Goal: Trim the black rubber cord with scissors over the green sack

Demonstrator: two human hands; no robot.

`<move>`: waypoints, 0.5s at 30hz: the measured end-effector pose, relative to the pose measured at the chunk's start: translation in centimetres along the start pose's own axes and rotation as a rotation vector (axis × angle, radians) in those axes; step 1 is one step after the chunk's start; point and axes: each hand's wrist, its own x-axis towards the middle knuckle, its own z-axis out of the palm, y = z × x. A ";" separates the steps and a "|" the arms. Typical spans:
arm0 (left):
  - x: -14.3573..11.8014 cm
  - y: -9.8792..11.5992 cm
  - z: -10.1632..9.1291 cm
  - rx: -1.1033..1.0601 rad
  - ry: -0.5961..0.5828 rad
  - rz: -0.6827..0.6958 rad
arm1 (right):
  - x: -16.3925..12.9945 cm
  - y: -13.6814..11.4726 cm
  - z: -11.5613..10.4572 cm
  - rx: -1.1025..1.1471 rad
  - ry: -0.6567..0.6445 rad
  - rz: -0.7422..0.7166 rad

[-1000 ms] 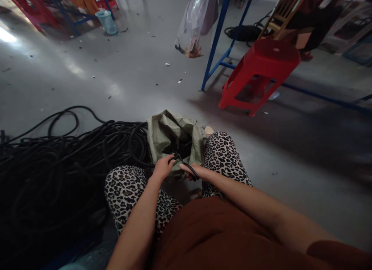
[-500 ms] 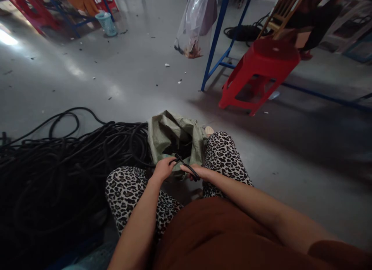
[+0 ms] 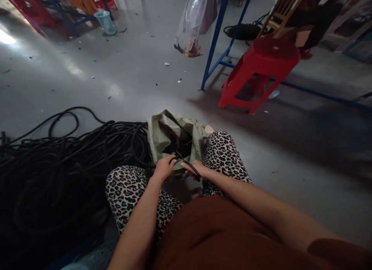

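My left hand (image 3: 165, 167) is closed around a length of black cord (image 3: 145, 164), its end pointing over the mouth of a greenish woven sack (image 3: 158, 136). Black-handled scissors (image 3: 186, 161) are gripped in my right hand (image 3: 198, 170), with the blades reaching up and left beside the cord's end. Whether the blades touch the cord is too small to tell. Dark pieces (image 3: 183, 149) lie inside the sack, which stands open between my knees. From my left hand the cord runs toward a big tangled heap of black cord (image 3: 116, 140) on the floor.
A red plastic stool (image 3: 261, 72) stands ahead right, beside a blue metal table frame (image 3: 213, 45). A clear plastic bag (image 3: 193, 25) hangs from it. A light-blue basket (image 3: 107, 23) is far left. Another person sits at the upper right, near a coil of black cord (image 3: 242, 32).
The scissors and my right hand have shifted slightly, and the blades now point a little higher. My left hand keeps hold of the cord nearly in the same place.
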 end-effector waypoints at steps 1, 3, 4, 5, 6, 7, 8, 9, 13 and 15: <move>0.0 -0.1 0.0 0.011 0.006 0.002 | 0.0 0.0 -0.1 0.006 0.019 0.017; -0.1 -0.2 -0.2 0.036 0.009 0.000 | 0.0 -0.2 -0.2 0.029 0.057 0.045; -0.1 -0.3 -0.3 0.046 0.005 -0.001 | 0.0 -0.2 -0.2 0.041 0.065 0.052; -0.1 -0.3 -0.4 0.053 0.001 -0.002 | 0.1 -0.2 -0.3 0.052 0.070 0.056; -0.1 -0.4 -0.5 0.055 -0.004 -0.005 | 0.1 -0.2 -0.3 0.058 0.073 0.057; 0.0 -0.4 -0.5 0.057 -0.009 -0.010 | 0.2 -0.2 -0.3 0.060 0.073 0.057; 0.0 -0.4 -0.6 0.060 -0.015 -0.016 | 0.3 -0.1 -0.2 0.055 0.072 0.055; 0.0 -0.4 -0.6 0.064 -0.021 -0.023 | 0.4 0.0 -0.2 0.046 0.075 0.053; 0.0 -0.3 -0.5 0.077 -0.051 -0.039 | 0.7 0.3 0.0 -0.019 0.103 0.034; 0.1 -0.4 -0.4 0.076 -0.062 -0.043 | 0.6 0.3 0.0 -0.040 0.112 0.038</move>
